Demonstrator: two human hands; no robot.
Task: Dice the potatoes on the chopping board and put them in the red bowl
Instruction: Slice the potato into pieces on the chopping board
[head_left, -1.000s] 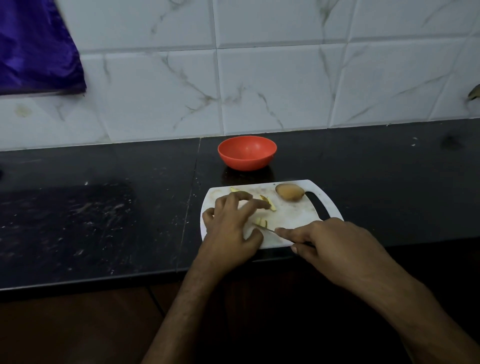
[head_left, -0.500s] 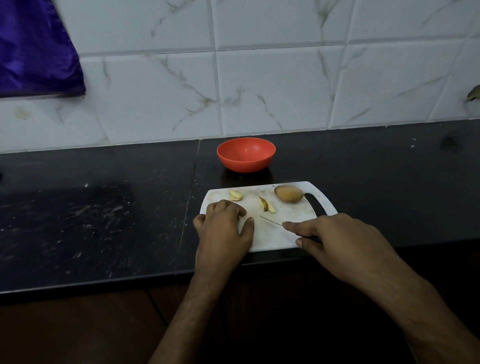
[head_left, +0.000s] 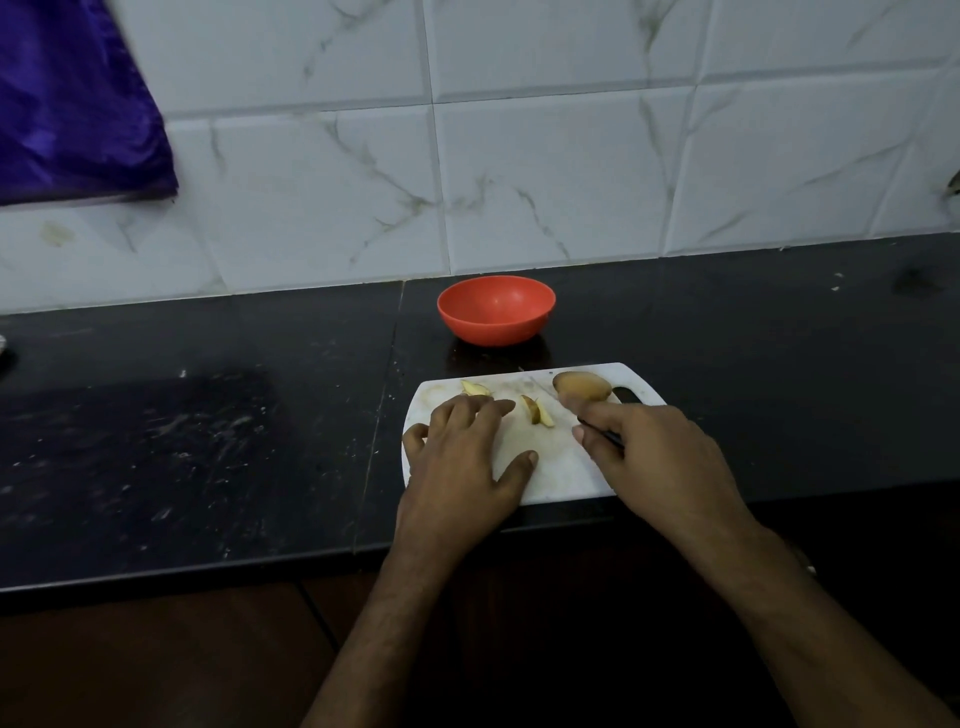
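Potato (head_left: 581, 386) lengthwise left-to-right across chopping board's (head_left: 561, 467) far edge.

Left hand (head_left: 460, 457) flat, fingers spread; right hand (head_left: 657, 457) curled, gripping

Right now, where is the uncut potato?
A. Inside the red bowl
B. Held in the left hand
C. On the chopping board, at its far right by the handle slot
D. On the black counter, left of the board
C. The whole potato lies on the white chopping board near its handle slot; the red bowl looks empty, and the left hand rests on the board without holding it.
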